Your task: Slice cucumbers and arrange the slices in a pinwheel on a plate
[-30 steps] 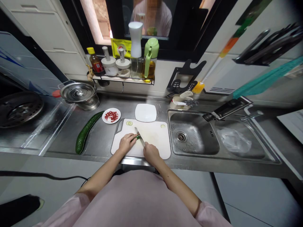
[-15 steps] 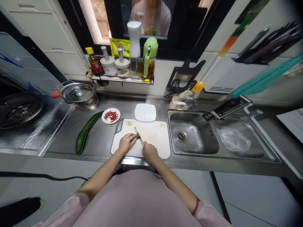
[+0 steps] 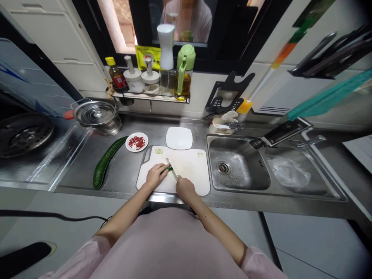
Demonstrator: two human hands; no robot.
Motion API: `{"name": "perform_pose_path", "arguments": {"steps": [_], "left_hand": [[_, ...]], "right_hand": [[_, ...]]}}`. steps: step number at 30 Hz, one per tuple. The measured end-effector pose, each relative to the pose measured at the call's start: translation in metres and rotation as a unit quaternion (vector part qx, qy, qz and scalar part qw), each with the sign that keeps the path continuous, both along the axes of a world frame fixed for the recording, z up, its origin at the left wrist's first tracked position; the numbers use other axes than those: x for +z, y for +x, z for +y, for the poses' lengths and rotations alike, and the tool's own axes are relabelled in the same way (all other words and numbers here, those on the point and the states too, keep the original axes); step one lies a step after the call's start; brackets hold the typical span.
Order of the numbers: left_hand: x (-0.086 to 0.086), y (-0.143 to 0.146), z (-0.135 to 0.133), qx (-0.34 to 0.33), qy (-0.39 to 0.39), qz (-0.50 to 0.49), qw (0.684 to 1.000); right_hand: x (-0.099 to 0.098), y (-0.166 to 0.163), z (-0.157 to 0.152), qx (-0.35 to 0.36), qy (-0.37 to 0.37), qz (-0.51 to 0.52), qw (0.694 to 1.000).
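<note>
My right hand [image 3: 185,188] is closed around the handle of a knife [image 3: 172,168], whose blade points up and to the left over the white cutting board [image 3: 193,164]. Close to the blade, my left hand [image 3: 156,175] presses down with curled fingers on a small green piece of cucumber [image 3: 169,168], mostly hidden under the fingers. Thin cucumber slices [image 3: 159,151] lie at the board's upper left, and another slice [image 3: 200,154] rests at its upper right. A large whole cucumber [image 3: 107,162] lies on the counter to the left.
A small plate of chopped red pieces [image 3: 136,142] and a white square dish [image 3: 179,138] sit behind the board. The double sink [image 3: 238,164] is on the right, with a plastic bag [image 3: 289,172] in it. A steel pot [image 3: 100,118] stands back left, below a condiment shelf [image 3: 151,97].
The knife's tip has dipped slightly toward the board beside the cucumber piece. Both hands keep nearly the same places; the whole view has shifted a little.
</note>
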State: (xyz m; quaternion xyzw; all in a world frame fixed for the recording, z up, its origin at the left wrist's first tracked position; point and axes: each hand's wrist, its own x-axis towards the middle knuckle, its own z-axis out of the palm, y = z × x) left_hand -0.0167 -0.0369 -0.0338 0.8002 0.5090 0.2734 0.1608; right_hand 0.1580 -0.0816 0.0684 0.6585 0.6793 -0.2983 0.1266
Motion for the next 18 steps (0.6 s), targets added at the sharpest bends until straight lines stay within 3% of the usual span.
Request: {"name": "perform_pose_path", "arguments": {"steps": [18], "left_hand": [[-0.0005, -0.0009, 0.0013, -0.001, 0.001, 0.003, 1.0]], "right_hand": [[-0.0103, -0.003, 0.0056, 0.006, 0.013, 0.001, 1.0]]}}
